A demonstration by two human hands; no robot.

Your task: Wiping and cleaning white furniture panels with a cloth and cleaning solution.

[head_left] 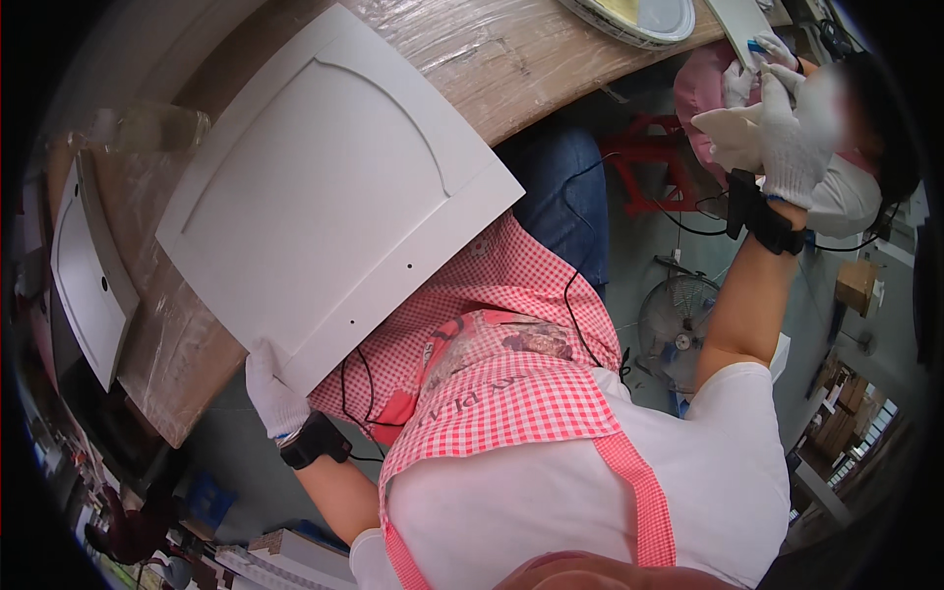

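A large white panel (324, 187) with a curved groove and two small holes lies tilted on the wrapped table, its near edge jutting out toward my apron. My left hand (273, 395), in a white glove, grips the panel's lower left corner, with the fingers partly hidden beneath it. Out to the right and raised away from the panel is my gloved right hand (796, 143). It is closed on an off-white folded sheet (730, 136); whether that is cloth or paper cannot be made out.
Plastic film covers the wooden table (482, 69). A smaller curved white panel (88, 265) stands at its left end, and a round tub (644, 25) at the far edge. To the right are a gloved co-worker (700, 93), a red stool (639, 162) and a floor fan (678, 324).
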